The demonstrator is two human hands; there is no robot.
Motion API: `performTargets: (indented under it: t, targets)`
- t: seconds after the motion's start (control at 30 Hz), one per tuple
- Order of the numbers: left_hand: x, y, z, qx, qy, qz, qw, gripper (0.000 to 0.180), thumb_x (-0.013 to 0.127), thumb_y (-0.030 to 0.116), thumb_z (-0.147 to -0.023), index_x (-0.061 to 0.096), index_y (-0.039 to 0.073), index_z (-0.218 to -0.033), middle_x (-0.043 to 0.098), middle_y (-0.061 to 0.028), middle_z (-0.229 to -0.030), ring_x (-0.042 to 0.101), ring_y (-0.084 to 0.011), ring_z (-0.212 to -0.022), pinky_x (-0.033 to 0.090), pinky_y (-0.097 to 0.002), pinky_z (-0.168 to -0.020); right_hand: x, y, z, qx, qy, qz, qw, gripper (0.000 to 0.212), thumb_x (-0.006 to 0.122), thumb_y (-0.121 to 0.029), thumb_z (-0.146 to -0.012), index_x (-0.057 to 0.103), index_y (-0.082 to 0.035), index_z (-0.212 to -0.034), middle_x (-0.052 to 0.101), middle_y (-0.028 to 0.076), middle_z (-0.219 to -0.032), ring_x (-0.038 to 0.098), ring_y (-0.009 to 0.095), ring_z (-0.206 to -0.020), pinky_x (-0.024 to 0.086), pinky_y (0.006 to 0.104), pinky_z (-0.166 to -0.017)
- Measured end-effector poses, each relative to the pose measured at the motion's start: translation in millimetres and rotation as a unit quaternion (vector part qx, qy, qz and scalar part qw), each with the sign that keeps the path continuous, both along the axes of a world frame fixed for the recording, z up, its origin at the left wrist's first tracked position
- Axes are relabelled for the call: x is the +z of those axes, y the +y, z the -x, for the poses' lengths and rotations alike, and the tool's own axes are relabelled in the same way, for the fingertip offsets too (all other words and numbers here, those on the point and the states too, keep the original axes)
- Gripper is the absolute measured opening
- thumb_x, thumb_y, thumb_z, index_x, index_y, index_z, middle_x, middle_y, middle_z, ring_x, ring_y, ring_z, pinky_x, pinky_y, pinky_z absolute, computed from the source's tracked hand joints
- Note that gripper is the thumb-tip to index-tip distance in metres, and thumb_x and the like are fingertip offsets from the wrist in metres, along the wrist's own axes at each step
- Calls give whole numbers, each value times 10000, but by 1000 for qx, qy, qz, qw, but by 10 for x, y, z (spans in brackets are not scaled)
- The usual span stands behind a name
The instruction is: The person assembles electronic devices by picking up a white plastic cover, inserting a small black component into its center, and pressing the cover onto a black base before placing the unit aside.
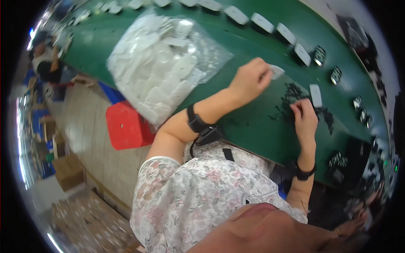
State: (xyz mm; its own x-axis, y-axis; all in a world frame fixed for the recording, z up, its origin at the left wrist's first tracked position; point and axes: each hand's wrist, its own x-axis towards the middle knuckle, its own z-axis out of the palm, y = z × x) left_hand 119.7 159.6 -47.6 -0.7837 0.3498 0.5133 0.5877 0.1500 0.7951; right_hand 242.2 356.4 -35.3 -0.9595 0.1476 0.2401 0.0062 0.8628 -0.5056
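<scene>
My left hand (252, 82) is over the green table with its fingers closed at the edge of a small white plastic cover (276, 72). To the right, my right hand (305, 118) hangs low beside a scattered pile of small black parts (294, 92), its thumb and forefinger drawn together. Whatever lies between those fingertips is too small to make out. Just beyond the right hand lies a white rounded-rectangular cover (315, 96). More black bits (327, 118) are spread to the right of that hand.
A large clear bag of white covers (158, 67) lies at the left table edge, above a red stool (126, 125). White-topped units (261, 23) and dark ones (319, 56) line the far side. A black box (356, 160) stands at right. Another person (48, 63) sits far left.
</scene>
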Motion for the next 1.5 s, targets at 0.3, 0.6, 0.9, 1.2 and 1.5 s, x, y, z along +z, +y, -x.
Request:
performTargets:
  t: [0.3, 0.6, 0.9, 1.2, 1.5]
  targets:
    - [51, 76, -154, -76, -156, -21, 985, 177, 563, 2, -885, 631, 27, -1047, 524, -56, -742, 549, -116, -531, 437, -252, -462, 189, -246, 310, -16, 44, 518, 854, 126, 552, -61, -923, 545, 13, -1025, 602, 69, -814, 561, 113, -643, 440, 221, -565]
    - [32, 33, -197, -79, -55, 19, 995, 173, 576, -5, -880, 648, 49, -1028, 570, -57, -764, 569, -101, -547, 431, -231, -464, 230, -414, 248, 21, 86, 553, 829, 117, 577, -30, -908, 576, 41, -1001, 642, 132, -928, 648, 182, -789, 535, 279, -695]
    - [88, 76, -266, -107, -57, 4, 993, 153, 634, -11, -825, 648, 36, -970, 577, -71, -761, 577, -139, -539, 450, -255, -469, 112, -406, 242, 10, 67, 562, 825, 33, 638, -7, -861, 609, -2, -877, 562, 9, -882, 548, 81, -837, 416, 199, -763]
    - [133, 46, -293, -114, -81, 7, 990, 136, 627, -28, -819, 647, 24, -942, 578, -83, -753, 563, -151, -505, 450, -268, -457, 95, -451, 222, -21, 17, 452, 892, 57, 646, -33, -864, 614, 4, -894, 585, 11, -895, 557, 75, -809, 434, 202, -741]
    - [137, 33, -313, -142, -176, -18, 974, 215, 591, -20, -862, 610, 21, -1073, 607, -78, -808, 600, -123, -584, 473, -240, -487, 245, -434, 174, -11, 39, 329, 943, 55, 653, -26, -842, 609, -3, -865, 548, -1, -861, 492, 50, -702, 374, 186, -605]
